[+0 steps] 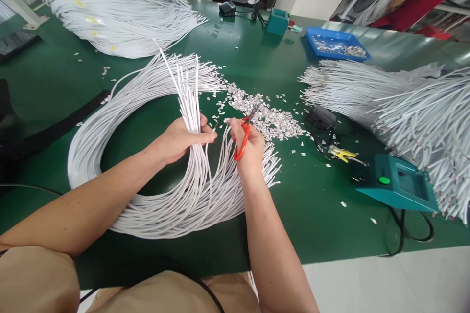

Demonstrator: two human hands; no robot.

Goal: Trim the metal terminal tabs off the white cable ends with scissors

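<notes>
My left hand [187, 138] is closed round an upright bunch of white cables [190, 107], its thumb across the front. The cables curve down into a large white coil [88, 142] lying on the green table [316, 234]. Just to the right, my right hand [250, 144] holds scissors with red handles [242, 143], their dark blades pointing up and away. Its thumb and forefinger pinch together by a small pale piece near the cable ends. Small silvery-white scraps [275, 120] lie in a heap beyond that hand.
A blue tray [312, 41] with scraps stands at the back right. Bundled cables [117, 10] lie back left, others [367, 88] at right. Nearby are a teal device [394, 183], a yellow clip [342, 153] and a black adapter [321, 118]. Two people are beyond the table.
</notes>
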